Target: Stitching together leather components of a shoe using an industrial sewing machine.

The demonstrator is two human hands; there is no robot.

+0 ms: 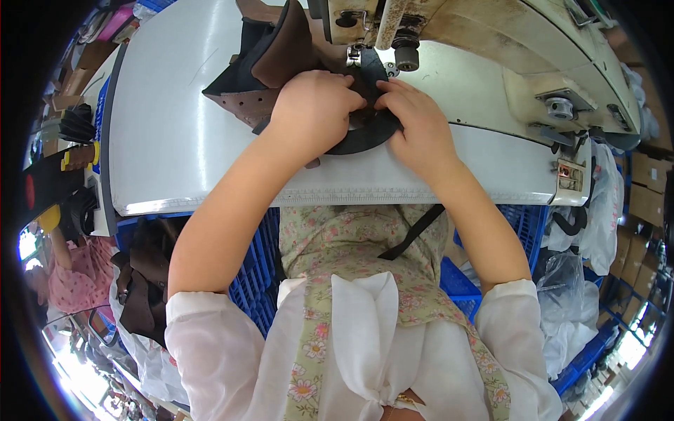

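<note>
Left hand (312, 105) and right hand (421, 130) touch brown leather (284, 59); I cannot tell their grip. The far sewing machine (484, 31) is cut off.

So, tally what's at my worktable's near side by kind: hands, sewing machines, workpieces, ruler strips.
Hands: 2, left hand and right hand
Sewing machine: 1
Brown-and-black workpiece: 1, taken as one, since your hands hide part of it
Ruler strip: 1
Total: 5
</note>
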